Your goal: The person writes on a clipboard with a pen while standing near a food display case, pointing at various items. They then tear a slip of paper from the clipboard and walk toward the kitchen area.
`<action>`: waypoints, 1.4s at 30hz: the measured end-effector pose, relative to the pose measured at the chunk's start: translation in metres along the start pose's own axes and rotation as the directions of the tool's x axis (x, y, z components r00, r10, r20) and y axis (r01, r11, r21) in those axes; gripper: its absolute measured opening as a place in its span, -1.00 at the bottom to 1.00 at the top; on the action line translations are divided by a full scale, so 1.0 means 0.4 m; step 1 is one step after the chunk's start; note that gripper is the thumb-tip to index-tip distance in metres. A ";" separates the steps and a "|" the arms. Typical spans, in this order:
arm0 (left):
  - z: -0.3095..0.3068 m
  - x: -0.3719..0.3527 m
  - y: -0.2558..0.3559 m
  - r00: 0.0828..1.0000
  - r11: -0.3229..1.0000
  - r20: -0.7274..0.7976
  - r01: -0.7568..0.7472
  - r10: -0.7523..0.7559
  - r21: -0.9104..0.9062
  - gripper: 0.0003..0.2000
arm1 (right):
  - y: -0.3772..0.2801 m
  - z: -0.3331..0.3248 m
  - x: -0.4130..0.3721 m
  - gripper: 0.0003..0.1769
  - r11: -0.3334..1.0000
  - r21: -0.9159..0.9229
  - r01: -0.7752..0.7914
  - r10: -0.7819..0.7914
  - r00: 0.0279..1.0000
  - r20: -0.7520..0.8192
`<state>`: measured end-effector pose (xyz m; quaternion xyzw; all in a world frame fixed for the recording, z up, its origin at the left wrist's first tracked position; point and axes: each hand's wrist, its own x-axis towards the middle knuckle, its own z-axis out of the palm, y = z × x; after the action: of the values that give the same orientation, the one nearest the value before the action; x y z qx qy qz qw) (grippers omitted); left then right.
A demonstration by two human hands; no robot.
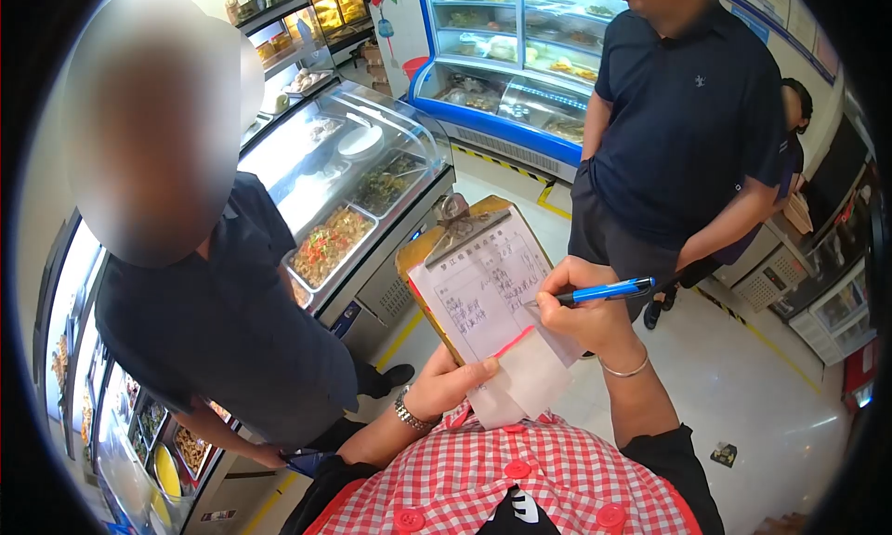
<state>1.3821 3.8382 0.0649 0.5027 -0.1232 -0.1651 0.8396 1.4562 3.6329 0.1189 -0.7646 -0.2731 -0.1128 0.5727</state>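
My left hand point(452, 382) is closed on the lower left edge of a clipboard point(430, 247), with its thumb over the papers. Handwriting and a printed heading cover the white order sheet point(474, 284) clamped on it. Loose lower sheets point(522, 379) hang over the bottom, near a pink strip. In my right hand point(587, 314) is a blue and black pen point(609, 291), its tip at the writing on the sheet. A metal watch is on my left wrist and a bracelet on my right.
One person point(223, 321) stands close at the left, another point(683, 117) at the right, a third partly behind. A glass food counter point(386, 228) runs behind the clipboard. Farther back is a blue-framed display fridge point(418, 70). A small dark item point(724, 455) lies on the floor.
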 end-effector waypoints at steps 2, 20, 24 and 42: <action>-0.003 -0.004 -0.009 1.000 1.000 -0.007 -0.011 0.011 0.011 -0.54 | 0.003 0.002 -0.005 -0.89 1.000 0.011 0.000 0.000 1.000 -0.008; -0.010 0.006 -0.015 0.999 1.000 -0.048 0.004 -0.005 -0.018 -0.48 | 0.012 0.003 0.006 -0.89 0.996 0.088 -0.025 0.024 1.000 0.004; -0.021 0.010 -0.025 0.999 1.000 -0.047 -0.006 0.006 -0.003 -0.48 | 0.018 0.004 0.010 -0.89 0.996 0.086 -0.026 0.025 1.000 0.010; -0.019 0.003 -0.006 1.000 1.000 0.004 0.026 -0.026 0.008 -0.52 | 0.033 0.003 0.002 -0.89 0.997 0.072 -0.030 0.032 0.999 -0.033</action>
<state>1.3856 3.8429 0.0593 0.5074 -0.1189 -0.1766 0.8350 1.4638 3.6318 0.1082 -0.7458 -0.2550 -0.1072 0.6060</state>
